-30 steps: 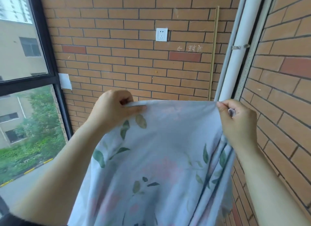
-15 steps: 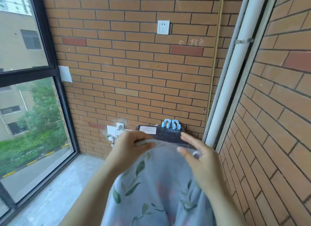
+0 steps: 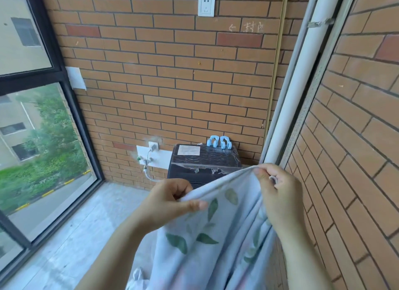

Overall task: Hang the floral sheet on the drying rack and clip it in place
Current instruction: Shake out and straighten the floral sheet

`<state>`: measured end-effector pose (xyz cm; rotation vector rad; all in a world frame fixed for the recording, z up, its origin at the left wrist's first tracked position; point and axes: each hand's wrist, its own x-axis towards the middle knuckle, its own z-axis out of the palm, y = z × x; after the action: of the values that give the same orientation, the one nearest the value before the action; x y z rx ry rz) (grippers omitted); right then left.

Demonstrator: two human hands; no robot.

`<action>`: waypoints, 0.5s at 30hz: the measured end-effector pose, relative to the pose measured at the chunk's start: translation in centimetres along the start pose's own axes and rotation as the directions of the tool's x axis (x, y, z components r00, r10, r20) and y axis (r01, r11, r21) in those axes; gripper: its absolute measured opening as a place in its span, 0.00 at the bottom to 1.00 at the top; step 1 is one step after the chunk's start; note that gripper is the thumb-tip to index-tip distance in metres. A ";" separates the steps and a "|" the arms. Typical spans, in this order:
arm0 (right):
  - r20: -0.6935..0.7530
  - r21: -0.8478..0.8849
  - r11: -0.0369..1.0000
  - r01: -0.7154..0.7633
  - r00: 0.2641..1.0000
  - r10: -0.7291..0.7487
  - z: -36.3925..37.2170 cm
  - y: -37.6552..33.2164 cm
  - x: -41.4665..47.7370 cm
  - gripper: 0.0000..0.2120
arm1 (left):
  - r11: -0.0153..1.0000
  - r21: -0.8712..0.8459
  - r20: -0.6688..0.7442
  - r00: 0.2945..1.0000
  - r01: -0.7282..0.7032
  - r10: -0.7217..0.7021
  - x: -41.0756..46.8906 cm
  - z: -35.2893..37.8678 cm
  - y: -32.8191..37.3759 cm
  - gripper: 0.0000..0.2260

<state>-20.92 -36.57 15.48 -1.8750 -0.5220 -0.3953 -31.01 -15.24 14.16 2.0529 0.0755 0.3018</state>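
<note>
Head view: right hand (image 3: pixel 280 194) regrips floral sheet (image 3: pixel 207 253).

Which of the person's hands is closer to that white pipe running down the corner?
Right. The right hand, pinching the floral sheet, is just below where the white pipe drops out of sight; the left hand grips the sheet well to the pipe's left.

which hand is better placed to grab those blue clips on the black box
Right, probably: the right hand pinches the floral sheet higher up, nearer the blue clips than the left hand, which grips lower.
</note>
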 end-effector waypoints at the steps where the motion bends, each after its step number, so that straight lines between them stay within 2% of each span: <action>1: -0.043 -0.013 1.000 0.008 0.999 -0.008 -0.9 -0.1 0.7 0.09 | 1.000 -0.030 0.002 1.000 0.002 -0.002 -0.3 -0.2 -0.1 0.22; 4: -0.147 -0.052 0.999 0.004 0.989 -0.011 -2.7 0.7 2.4 0.08 | 1.000 0.010 -0.055 0.998 -0.029 0.029 -0.5 -1.7 0.0 0.21; 6: -0.101 -0.111 0.994 -0.003 0.995 -0.008 -2.6 1.2 2.7 0.08 | 0.985 0.165 -0.188 0.979 -0.052 0.083 0.0 -2.9 -0.3 0.15; 9: 0.003 -0.129 0.992 -0.007 1.000 0.008 -1.9 1.8 1.5 0.09 | 0.921 0.390 -0.438 0.882 0.010 0.176 0.4 -3.7 0.0 0.09; 12: -0.046 -0.076 0.996 0.036 0.998 -0.039 -1.7 1.3 0.9 0.10 | 0.906 0.421 -0.550 0.782 -0.043 0.293 0.5 -4.2 1.9 0.09; 13: -0.071 -0.070 0.996 0.047 0.996 -0.052 -1.7 1.1 1.2 0.09 | 0.905 0.419 -0.549 0.776 -0.069 0.312 0.8 -4.7 2.4 0.09; 14: -0.088 -0.079 0.996 0.047 0.995 -0.054 -1.8 1.1 1.6 0.08 | 0.917 0.393 -0.515 0.808 -0.075 0.287 1.1 -5.4 2.6 0.08; 15: -0.094 -0.095 0.995 0.030 0.995 -0.039 -1.9 1.3 2.0 0.08 | 0.936 0.347 -0.446 0.869 -0.055 0.216 1.4 -6.0 2.4 0.08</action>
<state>-18.56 -38.40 16.11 -1.9284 -0.4794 -0.5379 -31.34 -11.04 19.19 2.2676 0.3001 0.9426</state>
